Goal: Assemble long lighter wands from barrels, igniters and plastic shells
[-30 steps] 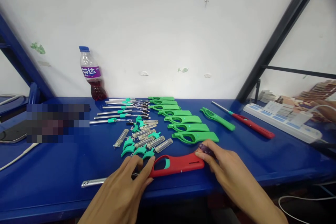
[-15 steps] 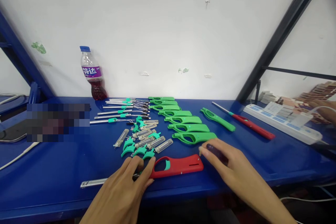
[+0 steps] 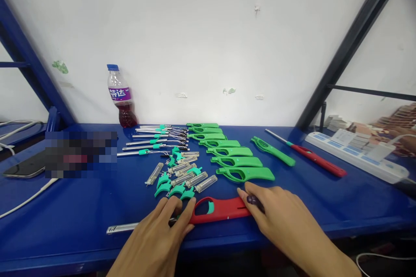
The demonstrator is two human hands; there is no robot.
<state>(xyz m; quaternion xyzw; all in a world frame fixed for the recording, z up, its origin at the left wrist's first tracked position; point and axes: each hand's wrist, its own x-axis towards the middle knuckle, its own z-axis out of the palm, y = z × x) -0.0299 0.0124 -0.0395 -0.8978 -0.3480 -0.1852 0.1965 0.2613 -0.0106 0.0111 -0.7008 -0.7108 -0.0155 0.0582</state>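
Observation:
A red long-nosed gas lighter [image 3: 224, 210] with a teal trigger lies near the front edge. My left hand [image 3: 162, 229] is closed on its neck, and the metal tube [image 3: 122, 227] sticks out to the left. My right hand [image 3: 279, 212] is wrapped round a dark purple handle [image 3: 255, 202]; the rest of that tool is hidden. Its fingertips are at the lighter's rear end. Behind the hands lie loose teal triggers [image 3: 163, 187], clear fuel tanks [image 3: 196, 179] and a row of green half shells [image 3: 247, 174].
Wired metal tubes [image 3: 143, 143] lie at the back left, near a drink bottle [image 3: 123, 99]. A separate green shell [image 3: 273, 151], another red lighter [image 3: 320, 160] and a power strip [image 3: 355, 156] are on the right. A phone [image 3: 27, 164] and cable [image 3: 29, 202] lie left.
My right hand has moved left with the purple-handled tool, onto the rear end of the red lighter. My left hand keeps its grip on the neck. The view has shifted slightly.

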